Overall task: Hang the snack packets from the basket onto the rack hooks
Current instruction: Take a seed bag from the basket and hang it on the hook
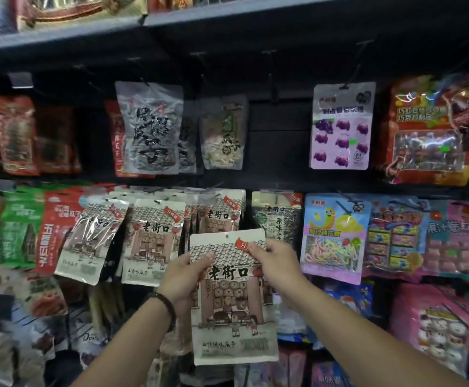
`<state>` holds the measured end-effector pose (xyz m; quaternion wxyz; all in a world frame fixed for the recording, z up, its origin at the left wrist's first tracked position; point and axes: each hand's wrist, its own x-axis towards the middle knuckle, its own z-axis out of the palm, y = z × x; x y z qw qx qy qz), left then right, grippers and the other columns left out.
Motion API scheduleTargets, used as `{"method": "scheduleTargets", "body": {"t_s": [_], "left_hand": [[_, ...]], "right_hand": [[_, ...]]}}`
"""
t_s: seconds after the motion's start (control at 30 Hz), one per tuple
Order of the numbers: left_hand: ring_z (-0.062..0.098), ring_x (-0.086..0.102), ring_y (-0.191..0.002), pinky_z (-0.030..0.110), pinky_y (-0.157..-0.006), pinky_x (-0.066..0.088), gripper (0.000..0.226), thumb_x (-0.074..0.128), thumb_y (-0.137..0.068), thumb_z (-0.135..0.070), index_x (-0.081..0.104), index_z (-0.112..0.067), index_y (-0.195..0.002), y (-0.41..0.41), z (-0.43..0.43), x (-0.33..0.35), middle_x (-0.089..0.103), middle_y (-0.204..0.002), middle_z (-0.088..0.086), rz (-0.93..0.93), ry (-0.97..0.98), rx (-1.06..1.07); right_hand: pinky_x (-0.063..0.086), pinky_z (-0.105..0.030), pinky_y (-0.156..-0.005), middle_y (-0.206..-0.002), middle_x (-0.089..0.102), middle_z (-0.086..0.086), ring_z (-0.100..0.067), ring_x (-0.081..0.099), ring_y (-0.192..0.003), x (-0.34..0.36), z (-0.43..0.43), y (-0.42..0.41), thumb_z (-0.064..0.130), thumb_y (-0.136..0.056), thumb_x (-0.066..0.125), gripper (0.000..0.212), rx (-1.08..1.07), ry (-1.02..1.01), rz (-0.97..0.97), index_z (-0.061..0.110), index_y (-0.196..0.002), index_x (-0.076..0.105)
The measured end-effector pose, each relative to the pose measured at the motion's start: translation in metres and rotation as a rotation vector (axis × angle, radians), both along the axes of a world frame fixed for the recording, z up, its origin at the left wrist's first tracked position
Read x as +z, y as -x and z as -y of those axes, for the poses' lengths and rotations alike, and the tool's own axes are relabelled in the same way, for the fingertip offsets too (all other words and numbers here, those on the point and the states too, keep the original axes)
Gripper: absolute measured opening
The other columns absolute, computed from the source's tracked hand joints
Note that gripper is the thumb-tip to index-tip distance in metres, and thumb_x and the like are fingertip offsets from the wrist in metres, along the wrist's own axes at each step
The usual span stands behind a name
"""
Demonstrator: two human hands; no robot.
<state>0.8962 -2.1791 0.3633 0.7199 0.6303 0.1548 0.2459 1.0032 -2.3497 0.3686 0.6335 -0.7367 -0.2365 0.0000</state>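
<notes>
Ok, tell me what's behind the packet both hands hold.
Behind the packet, matching packets hang at its top; blurry bags show below. Whatever lies directly behind is covered.

Place: a shop, snack aisle.

Evidence:
- A dark rack [278, 152] with rows of hooks [271, 79] fills the view from edge to edge.
- Sealed packets [342, 127] hang from the hooks by punched header holes, printed faces outward.
- Stock is grouped by kind. Seed packets [155, 238] of one print hang several deep on neighbouring hooks, and sweets [336, 236] hang to the right.
- Small green stickers [353, 141] sit on some packets; their print is too small to read.
- A shelf [227, 12] above carries boxed goods [68, 9].
- More packets crowd the lower rows, blurred.
</notes>
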Motion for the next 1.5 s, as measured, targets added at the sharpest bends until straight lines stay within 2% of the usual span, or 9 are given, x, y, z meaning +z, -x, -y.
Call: {"method": "scheduleTargets", "body": {"t_s": [0.1,0.27,0.43,0.53,0.87,1.03,1.2,1.33,1.5], "left_hand": [[0.015,0.061,-0.102,0.04,-0.102,0.046,0.09,0.08,-0.089,-0.035,0.028,-0.017,-0.161,-0.013,-0.026,0.007,0.055,-0.149,0.007,0.062,-0.088,0.135],[0.027,0.049,-0.124,0.043,-0.105,0.045,0.061,0.082,-0.085,-0.03,0.043,-0.026,-0.131,-0.031,-0.037,-0.011,0.047,-0.141,0.007,-0.061,-0.516,0.6],[0.025,0.0,-0.158,0.057,-0.125,0.021,0.085,0.076,-0.081,-0.058,0.029,-0.046,-0.151,-0.05,-0.048,-0.047,0.007,-0.168,-0.007,-0.052,-1.017,0.446],[0.02,-0.036,-0.153,0.054,-0.125,0.001,0.107,0.066,-0.074,-0.08,0.005,-0.053,-0.158,-0.062,-0.052,-0.057,-0.027,-0.169,-0.009,-0.104,-1.202,0.399],[0.034,-0.042,-0.149,0.063,-0.125,-0.006,0.138,0.082,-0.057,-0.073,-0.017,-0.063,-0.152,-0.087,-0.045,-0.055,-0.05,-0.158,0.002,-0.286,-1.275,0.364],[0.037,-0.041,-0.149,0.061,-0.127,-0.003,0.138,0.083,-0.062,-0.071,-0.022,-0.062,-0.15,-0.098,-0.04,-0.057,-0.05,-0.158,0.005,-0.301,-1.275,0.364],[0.041,-0.037,-0.15,0.058,-0.128,-0.001,0.133,0.081,-0.07,-0.063,-0.026,-0.056,-0.151,-0.119,-0.046,-0.054,-0.042,-0.163,0.01,-0.33,-1.311,0.348],[0.041,-0.033,-0.153,0.059,-0.129,0.006,0.123,0.078,-0.082,-0.052,-0.024,-0.056,-0.151,-0.139,-0.056,-0.058,-0.042,-0.163,0.009,-0.338,-1.313,0.303],[0.044,-0.022,-0.156,0.059,-0.127,0.018,0.121,0.076,-0.089,-0.038,-0.026,-0.057,-0.151,-0.15,-0.067,-0.064,-0.034,-0.167,0.009,-0.36,-1.305,0.219]], "right_hand": [[0.034,-0.032,-0.063,-0.074,0.058,-0.006,-0.021,0.056,-0.069,0.01,-0.035,-0.017,0.036,-0.104,0.065,0.032,0.005,0.003,-0.002,0.012,-0.084,0.067],[0.042,-0.032,-0.062,-0.082,0.064,-0.003,-0.019,0.065,-0.069,0.016,-0.083,-0.051,0.038,-0.105,0.063,0.032,-0.065,-0.013,-0.027,0.008,-0.1,0.072],[0.044,-0.036,-0.067,-0.089,0.069,-0.021,-0.018,0.067,-0.067,0.021,-0.114,-0.074,0.042,-0.105,0.062,0.04,-0.089,-0.001,0.043,0.003,-0.102,0.069],[0.042,-0.035,-0.065,-0.079,0.069,-0.016,-0.026,0.065,-0.068,0.024,-0.129,-0.083,0.044,-0.104,0.062,0.043,-0.11,-0.029,0.072,0.002,-0.099,0.067],[0.053,-0.045,-0.068,-0.079,0.071,-0.017,-0.034,0.072,-0.074,0.021,-0.146,-0.105,0.048,-0.103,0.062,0.04,-0.207,-0.069,0.087,0.011,-0.088,0.067],[0.057,-0.049,-0.087,-0.085,0.071,-0.002,-0.028,0.072,-0.084,0.022,-0.149,-0.117,0.052,-0.102,0.061,0.041,-0.226,-0.027,0.082,0.013,-0.099,0.072],[0.049,-0.042,-0.081,-0.087,0.065,-0.008,-0.023,0.06,-0.081,0.024,-0.157,-0.134,0.045,-0.105,0.06,0.041,-0.26,-0.031,0.067,0.007,-0.092,0.063],[0.042,-0.035,-0.079,-0.096,0.054,0.003,-0.017,0.054,-0.077,0.019,-0.163,-0.146,0.052,-0.102,0.062,0.048,-0.247,-0.073,0.022,0.007,-0.118,0.069],[0.044,-0.034,-0.068,-0.093,0.07,-0.009,-0.024,0.062,-0.075,0.016,-0.157,-0.158,0.051,-0.104,0.058,0.045,-0.218,0.012,0.079,0.007,-0.101,0.066]]}}
